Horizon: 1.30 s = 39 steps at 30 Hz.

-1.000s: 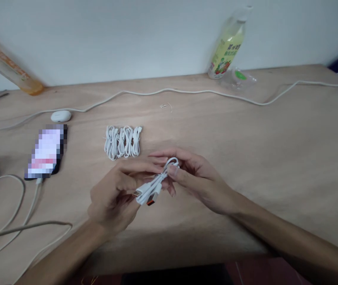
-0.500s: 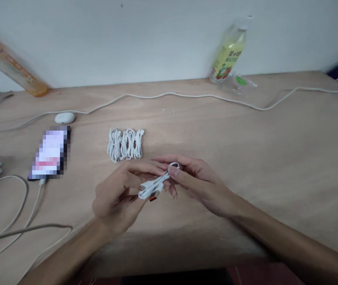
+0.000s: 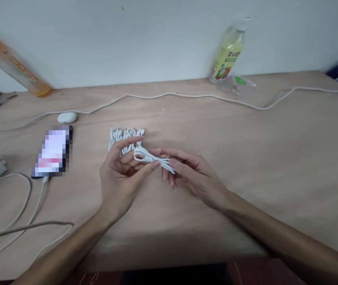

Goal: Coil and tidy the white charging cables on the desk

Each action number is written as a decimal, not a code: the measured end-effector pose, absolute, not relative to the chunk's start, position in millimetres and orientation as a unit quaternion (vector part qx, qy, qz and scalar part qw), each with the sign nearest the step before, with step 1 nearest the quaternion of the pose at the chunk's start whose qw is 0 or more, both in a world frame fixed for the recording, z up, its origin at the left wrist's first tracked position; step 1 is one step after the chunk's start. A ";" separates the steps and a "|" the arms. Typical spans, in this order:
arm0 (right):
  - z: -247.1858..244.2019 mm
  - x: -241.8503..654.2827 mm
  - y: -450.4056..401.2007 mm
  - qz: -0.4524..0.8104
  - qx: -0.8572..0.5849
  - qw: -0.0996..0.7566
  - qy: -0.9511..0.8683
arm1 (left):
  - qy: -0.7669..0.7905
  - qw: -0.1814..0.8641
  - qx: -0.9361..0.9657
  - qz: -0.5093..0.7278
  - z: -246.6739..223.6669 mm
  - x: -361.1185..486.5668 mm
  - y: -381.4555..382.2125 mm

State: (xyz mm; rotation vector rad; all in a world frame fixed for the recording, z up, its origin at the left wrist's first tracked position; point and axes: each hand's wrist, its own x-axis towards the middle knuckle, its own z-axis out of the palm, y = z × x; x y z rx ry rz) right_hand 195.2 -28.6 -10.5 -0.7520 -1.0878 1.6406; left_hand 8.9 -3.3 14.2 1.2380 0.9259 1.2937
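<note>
- At the far left, an orange bottle point(image 3: 23, 71) is leaning against the wall point(image 3: 127, 47); a hard knock to the surface point(image 3: 275, 158) could send it sliding.
- A phone point(image 3: 53, 152) is lying with a charging cord point(image 3: 45, 179) at its near end; the cord is running toward the left forearm point(image 3: 76, 237), so a sweep of that arm could drag the phone.
- A white case point(image 3: 67, 117) is sitting just beyond the phone.
- A row of tied white cables point(image 3: 115, 136) is lying partly hidden by the left hand point(image 3: 119, 174); should that hand dip, its raised index finger could disturb them.
- The left hand is touching the cable bundle point(image 3: 148, 156) with its thumb and spreading its index finger away; I cannot tell whether its other fingers are gripping behind.
- The cable bundle is being held between both hands above the surface (something orange is peeking through its left end); uneven pulling could loosen its tie.
- Thin scraps point(image 3: 165, 109) are lying beyond the hands.
- The right hand point(image 3: 197, 174) is pinching the bundle's right end, thumb against fingers; too light a pinch could let it slip.
- A yellow-green bottle point(image 3: 228, 55) is standing by the wall.
</note>
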 end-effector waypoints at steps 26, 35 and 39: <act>-18.8 195.3 -28.4 0.738 -0.309 0.443 -0.405 | 0.432 0.562 0.523 0.472 8.7 1.8 6.7; -11.7 198.5 -28.4 0.792 -0.275 0.408 -0.362 | 0.389 0.587 0.510 0.495 2.9 3.3 7.6; -11.4 198.5 -29.4 0.809 -0.254 0.368 -0.383 | 0.389 0.588 0.501 0.502 1.4 4.6 6.5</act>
